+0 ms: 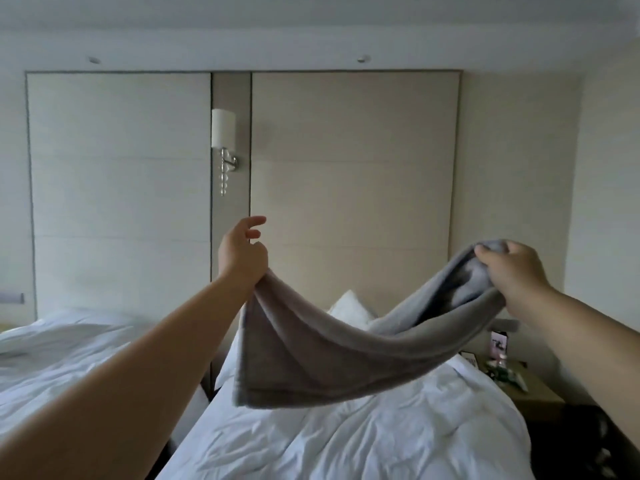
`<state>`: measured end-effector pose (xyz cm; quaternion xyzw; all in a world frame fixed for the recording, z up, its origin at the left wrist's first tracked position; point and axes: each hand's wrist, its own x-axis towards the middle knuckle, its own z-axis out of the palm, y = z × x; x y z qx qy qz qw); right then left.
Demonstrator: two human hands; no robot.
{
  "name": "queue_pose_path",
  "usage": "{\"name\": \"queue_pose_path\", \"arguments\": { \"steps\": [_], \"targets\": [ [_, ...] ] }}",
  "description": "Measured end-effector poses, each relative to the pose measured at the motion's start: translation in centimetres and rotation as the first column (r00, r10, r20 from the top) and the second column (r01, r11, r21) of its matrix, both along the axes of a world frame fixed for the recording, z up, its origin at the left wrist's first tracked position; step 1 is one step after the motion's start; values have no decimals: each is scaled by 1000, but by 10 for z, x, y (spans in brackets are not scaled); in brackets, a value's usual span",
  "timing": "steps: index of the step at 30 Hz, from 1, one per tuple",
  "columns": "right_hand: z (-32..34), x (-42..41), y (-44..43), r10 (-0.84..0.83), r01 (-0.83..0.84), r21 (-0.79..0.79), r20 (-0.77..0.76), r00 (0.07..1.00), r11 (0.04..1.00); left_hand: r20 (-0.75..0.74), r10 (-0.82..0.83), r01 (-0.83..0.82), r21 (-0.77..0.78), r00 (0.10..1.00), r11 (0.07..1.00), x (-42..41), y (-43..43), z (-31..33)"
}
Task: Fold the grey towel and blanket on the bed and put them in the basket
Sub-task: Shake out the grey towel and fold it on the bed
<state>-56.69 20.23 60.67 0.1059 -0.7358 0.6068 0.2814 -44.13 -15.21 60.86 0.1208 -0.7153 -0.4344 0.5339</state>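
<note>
A grey towel (329, 355) hangs in the air between my two raised hands, sagging in the middle above the bed (346, 441). My left hand (242, 254) pinches its left end, with some fingers loosely spread above. My right hand (512, 271) grips the bunched right end from above. The towel is doubled over, its lower edge hanging clear of the white duvet. No basket and no blanket show in this view.
A second bed (62, 358) with white bedding lies at the left, a narrow gap between the two. A white pillow (349, 306) stands at the padded headboard. A nightstand (512, 382) with small items is at the right. A wall lamp (224, 147) hangs above.
</note>
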Motion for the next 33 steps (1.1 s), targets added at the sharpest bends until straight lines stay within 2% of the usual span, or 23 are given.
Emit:
{"name": "queue_pose_path", "arguments": {
  "steps": [4,8,10,13,15,17,19,20,21,22,24,26,28,29,30,31,33],
  "targets": [
    [-23,7,-6,29,-41,141,86,996,989,105,-24,24,-4,994,1000,2,-3,-27],
    [-78,10,-10,-58,-84,373,353,934,924,358,-97,72,83,929,994,3,2,-83],
    [-121,21,-8,-73,-230,452,559,826,862,469,-140,67,170,872,983,9,6,-129],
    [-209,49,2,-93,-482,385,847,524,787,607,-192,-35,341,771,939,27,13,-221],
    [-281,73,10,-116,-606,296,941,318,738,725,-214,-166,414,654,895,51,22,-289],
    [-351,101,19,-166,-679,228,974,157,698,852,-338,-218,446,399,868,83,37,-352],
    [-409,132,26,-228,-744,209,970,78,634,845,-519,-201,534,127,821,116,52,-413],
    [-430,150,36,-249,-790,202,966,65,579,793,-607,-216,604,61,767,133,60,-441],
    [-447,165,46,-242,-827,190,968,68,530,711,-701,-292,682,51,670,152,69,-461],
    [-461,177,61,-208,-839,217,970,127,498,644,-764,-353,725,45,591,170,80,-481],
    [-478,193,76,-151,-875,196,978,143,442,488,-872,-397,808,33,436,195,103,-501],
    [-485,207,69,-170,-916,172,979,117,361,473,-880,-422,808,50,411,204,116,-514],
    [-496,207,46,-324,-909,210,942,90,361,417,-907,-421,834,54,357,206,124,-511],
    [-502,203,39,-376,-903,194,926,39,383,363,-928,-415,860,87,298,204,126,-508],
    [-507,197,34,-399,-893,214,916,42,397,321,-932,-395,888,169,234,202,126,-508],
    [-508,189,26,-424,-875,269,902,82,402,313,-908,-357,911,277,205,201,125,-509],
    [-508,177,22,-394,-836,374,895,211,402,324,-825,-267,938,463,219,202,122,-513]
  ]
}}
